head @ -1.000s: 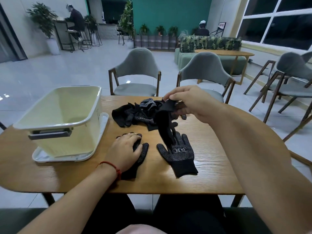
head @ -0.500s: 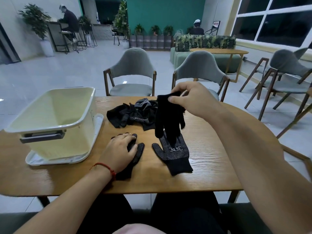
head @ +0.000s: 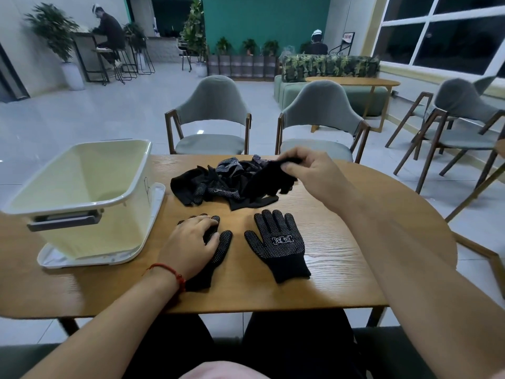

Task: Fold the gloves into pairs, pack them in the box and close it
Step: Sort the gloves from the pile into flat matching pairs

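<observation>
A heap of black dotted gloves (head: 218, 181) lies at the far middle of the wooden table (head: 341, 269). My right hand (head: 308, 170) pinches one black glove (head: 269, 177) by its cuff above the heap's right side. A single glove (head: 277, 242) lies flat, palm dots and white label up, nearer me. My left hand (head: 191, 244) rests flat on another glove (head: 221, 250) to its left. The cream plastic box (head: 109, 203) stands open at the left, sitting on its white lid (head: 155, 203).
Two grey chairs (head: 210, 116) stand at the table's far edge, with more chairs (head: 459, 116) to the right. The table's near edge runs just above my lap. People sit far off in the room.
My right hand has carried the held glove from above the flat glove back over the heap, lowering it. My left hand has stayed on its glove.
</observation>
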The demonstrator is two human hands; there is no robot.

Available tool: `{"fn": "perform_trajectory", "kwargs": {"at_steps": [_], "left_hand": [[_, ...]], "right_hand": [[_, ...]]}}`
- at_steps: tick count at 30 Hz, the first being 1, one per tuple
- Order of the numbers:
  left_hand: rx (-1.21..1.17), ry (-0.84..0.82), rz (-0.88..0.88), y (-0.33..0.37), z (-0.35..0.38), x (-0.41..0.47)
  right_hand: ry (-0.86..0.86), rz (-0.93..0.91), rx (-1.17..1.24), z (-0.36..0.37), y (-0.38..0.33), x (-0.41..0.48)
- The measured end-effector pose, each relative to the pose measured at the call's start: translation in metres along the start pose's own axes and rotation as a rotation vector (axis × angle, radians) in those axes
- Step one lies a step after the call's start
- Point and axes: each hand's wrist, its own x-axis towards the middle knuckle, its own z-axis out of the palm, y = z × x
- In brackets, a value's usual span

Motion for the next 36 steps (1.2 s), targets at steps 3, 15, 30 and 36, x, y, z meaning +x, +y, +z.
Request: {"fn": "perform_trajectory", "kwargs": {"at_steps": [3, 15, 30, 36], "left_hand": [[-0.007, 0.000, 0.002, -0.001, -0.001, 0.000], [0.021, -0.014, 0.012, -0.001, -0.001, 0.000], [0.099, 0.015, 0.341, 0.026, -0.026, -0.005], [0.011, -0.164, 0.257, 0.057, -0.002, -0.014]], "right_hand": [[-0.145, 0.072, -0.108, 0.008, 0.023, -0.031], [-0.288, -0.022, -0.430, 0.027, 0.062, -0.107], [-0.133, -0.109, -0.500, 0.053, 0.085, -0.113], [-0.057, -0.132, -0.455, 0.054, 0.087, -0.115]]}}
